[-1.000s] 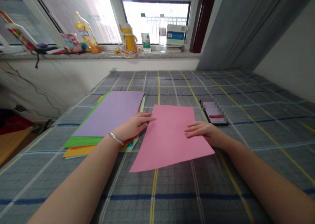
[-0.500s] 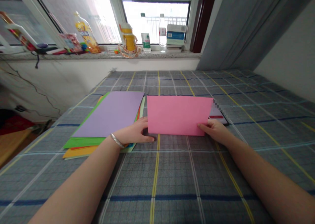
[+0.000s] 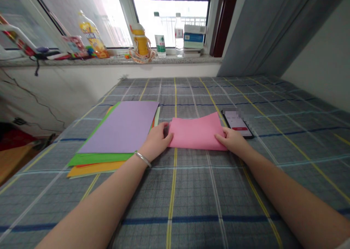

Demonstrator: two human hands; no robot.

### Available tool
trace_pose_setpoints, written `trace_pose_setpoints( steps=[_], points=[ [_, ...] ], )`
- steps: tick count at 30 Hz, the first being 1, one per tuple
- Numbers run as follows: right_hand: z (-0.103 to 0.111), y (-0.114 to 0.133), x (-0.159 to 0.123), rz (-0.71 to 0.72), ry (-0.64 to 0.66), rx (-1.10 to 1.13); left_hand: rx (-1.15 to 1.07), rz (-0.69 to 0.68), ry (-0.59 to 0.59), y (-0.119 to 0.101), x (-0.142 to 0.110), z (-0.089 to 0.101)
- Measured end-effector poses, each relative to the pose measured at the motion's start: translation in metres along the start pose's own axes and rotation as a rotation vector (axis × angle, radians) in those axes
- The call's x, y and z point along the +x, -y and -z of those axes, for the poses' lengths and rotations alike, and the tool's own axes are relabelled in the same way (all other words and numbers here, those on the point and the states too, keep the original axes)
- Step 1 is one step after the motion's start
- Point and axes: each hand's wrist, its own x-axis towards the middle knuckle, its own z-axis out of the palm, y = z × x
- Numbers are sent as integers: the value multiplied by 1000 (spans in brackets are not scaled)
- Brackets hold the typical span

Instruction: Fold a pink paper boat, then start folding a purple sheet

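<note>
A sheet of pink paper (image 3: 195, 134) is at the middle of the plaid cloth, tilted back, its far edge bent up toward the right corner. My left hand (image 3: 158, 136), with a silver bangle at the wrist, pinches the paper's left edge, thumb in front. On the right edge my right hand (image 3: 231, 139) grips it the same way, fingers partly hidden behind. Left of the pink sheet lies a stack of coloured paper, a purple sheet (image 3: 121, 127) on top and green paper (image 3: 101, 158) and orange paper (image 3: 95, 168) sticking out below.
A phone (image 3: 237, 124) with a lit screen lies just beyond my right hand. Along the windowsill (image 3: 109, 62) stand a yellow cup (image 3: 141, 43), a juice bottle (image 3: 91, 35), two clear bottles and some boxes (image 3: 194, 37). The plaid cloth (image 3: 197, 198) covers the surface.
My left hand has moved right and closed on the pink paper's left edge. The paper has tipped back lower and bent, uncovering more of the phone. My right hand keeps its grip.
</note>
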Motion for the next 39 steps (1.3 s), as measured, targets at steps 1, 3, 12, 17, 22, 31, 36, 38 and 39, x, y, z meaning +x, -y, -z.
trace_pose_setpoints(
  steps=[1, 3, 12, 17, 22, 31, 36, 38, 39],
  points=[
    [-1, 0, 1, -3, -10, -12, 47, -11, -5, 0, 1, -1],
    [-2, 1, 3, -26, -26, -31, 137, -48, 29, -1, 1, -1],
    [-6, 6, 1, -50, -72, -39, 254, -95, 149, -3, 0, 1],
    [-10, 3, 4, 31, -115, -50, 265, -77, 197, -9, -2, 3],
    [-13, 1, 8, 54, -102, -78, 271, -37, 235, -16, 0, 4],
    [-7, 2, 12, -52, -19, 28, -214, 85, 26, -3, 9, -7],
    [-8, 0, 10, -101, -4, 109, -577, 191, -79, 2, 11, -12],
    [-8, 0, 9, -151, 11, 205, -603, 214, -91, 3, 11, -14],
    [-7, 1, 8, -171, 22, 268, -606, 222, -97, 3, 11, -15]
  ],
)
